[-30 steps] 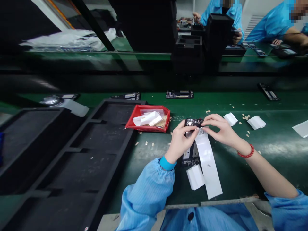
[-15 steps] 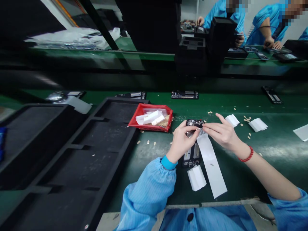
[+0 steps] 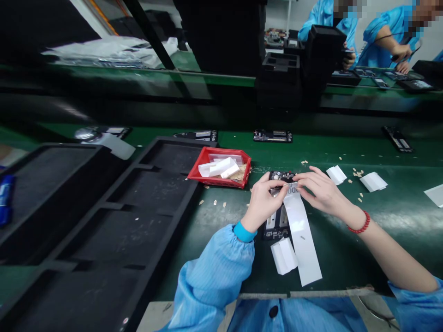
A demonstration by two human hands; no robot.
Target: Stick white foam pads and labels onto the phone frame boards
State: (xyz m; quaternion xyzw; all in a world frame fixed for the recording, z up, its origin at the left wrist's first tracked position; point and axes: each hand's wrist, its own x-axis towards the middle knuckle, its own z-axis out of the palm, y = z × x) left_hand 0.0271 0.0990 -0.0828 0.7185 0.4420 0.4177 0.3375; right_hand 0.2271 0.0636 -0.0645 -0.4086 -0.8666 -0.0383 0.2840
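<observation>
White backing paper is what both sets of fingertips meet on: the left hand [image 3: 262,201] and the right hand [image 3: 320,190] pinch in close together at the top end of a long white strip [image 3: 302,235], right over the upper part of a dark phone board [image 3: 278,216] lying flat on the green bench [image 3: 380,221]. The fingers of each hand are curled nearly closed, thumbs against forefingers; whether a tiny sticker sits between them is too small to tell. The strip trails back toward the person's body, its free end beside a folded white slip [image 3: 284,255]. By my reading, a small label is being peeled from the strip and set onto the board's top end; the next move calls for steady pressure and a clean lift of the backing. Further out sit a red tray [image 3: 244,161] of white slips, black foam trays [image 3: 104,221] to the left, and more boards on the belt.
</observation>
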